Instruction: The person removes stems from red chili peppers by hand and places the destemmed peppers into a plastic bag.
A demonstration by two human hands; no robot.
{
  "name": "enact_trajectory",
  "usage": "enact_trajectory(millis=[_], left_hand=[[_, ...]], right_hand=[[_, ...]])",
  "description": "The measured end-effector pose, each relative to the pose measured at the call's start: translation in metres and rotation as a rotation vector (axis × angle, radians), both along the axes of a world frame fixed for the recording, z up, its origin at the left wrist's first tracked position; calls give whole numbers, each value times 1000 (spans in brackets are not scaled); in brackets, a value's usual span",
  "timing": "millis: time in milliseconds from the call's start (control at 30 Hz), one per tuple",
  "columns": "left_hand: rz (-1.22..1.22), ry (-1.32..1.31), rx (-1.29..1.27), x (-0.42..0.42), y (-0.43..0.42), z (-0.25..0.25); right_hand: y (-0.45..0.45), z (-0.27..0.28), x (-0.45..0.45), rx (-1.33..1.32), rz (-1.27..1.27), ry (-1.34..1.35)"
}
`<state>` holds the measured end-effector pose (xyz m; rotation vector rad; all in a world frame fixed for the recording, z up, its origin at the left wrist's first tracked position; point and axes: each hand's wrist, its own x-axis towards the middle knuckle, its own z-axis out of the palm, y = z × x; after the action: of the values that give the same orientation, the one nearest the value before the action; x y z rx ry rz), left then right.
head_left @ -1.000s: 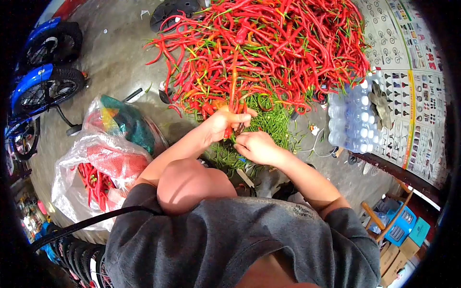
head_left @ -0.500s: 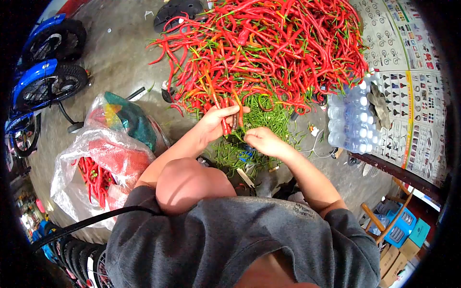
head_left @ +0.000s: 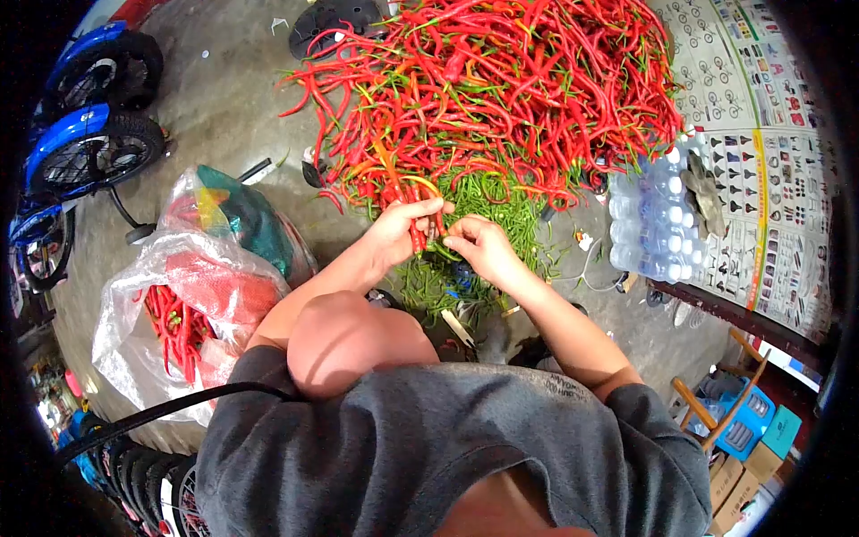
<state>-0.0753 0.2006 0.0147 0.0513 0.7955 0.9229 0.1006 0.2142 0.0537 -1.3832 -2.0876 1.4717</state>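
My left hand is closed around a small bunch of long red chili peppers, some with orange tips pointing up and away from me. Right beside it, my right hand pinches at the green stem on the near end of one of these chilies. Its fingertips partly cover the stem. Below and behind both hands lies a heap of loose green stems on the floor. Beyond that rises a big pile of red chili peppers.
An open plastic sack holding red chilies stands at left, near small blue-fendered bikes. Packed water bottles are at right, beside a printed poster sheet. A wooden-framed chair and cardboard boxes sit lower right.
My right hand has moved up and slightly left, closer to my left hand, and its fingers have come to a chili's stem end. The left hand keeps its bunch of chilies.
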Motion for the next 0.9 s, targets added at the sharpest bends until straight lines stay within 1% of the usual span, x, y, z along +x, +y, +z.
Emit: enact_trajectory(millis=[67,133,200,233,300,333,400,433,467,533,600,633,667,700,733,800,867,900], left_hand=[[-13,-35,-49,-2,1,-2],[-9,-27,-42,-3,0,-5],[-37,-68,25,-4,-1,-8],[-38,-68,26,-4,0,-7],[-30,-21,-43,-3,1,-3],[-29,-21,-44,-3,0,-7],[-93,-127,-113,-5,-3,-19],[-35,-44,-171,0,-1,-2],[-36,-42,-171,-3,-1,-3],[-109,-31,0,-10,0,-5],[-116,10,-18,-7,-1,-4],[-121,53,-33,-6,0,-2],[-127,95,-50,-5,0,1],[-90,84,-52,-4,2,8],[-90,88,-51,-5,2,4],[-66,32,2,-7,2,-4],[-84,64,-49,-6,0,-6],[-100,97,-97,-5,0,-6]], right_hand=[[-2,-5,1,-38,-36,11],[-3,-6,0,-74,-70,24],[-3,-5,0,-218,-103,-27],[-3,-2,-1,-217,-103,-27],[-5,9,-3,108,46,183],[-3,17,-5,107,47,183],[2,28,-8,296,259,258],[8,21,-4,310,276,239],[18,9,6,316,285,126],[42,-17,22,412,104,-170],[66,-27,29,395,30,-546],[74,-36,32,398,30,-544],[79,-48,37,289,154,-739],[80,-59,40,175,279,-930],[77,-68,45,177,278,-926],[63,-77,53,451,208,-990],[56,-77,61,435,195,-945],[52,-78,65,516,214,-891]])
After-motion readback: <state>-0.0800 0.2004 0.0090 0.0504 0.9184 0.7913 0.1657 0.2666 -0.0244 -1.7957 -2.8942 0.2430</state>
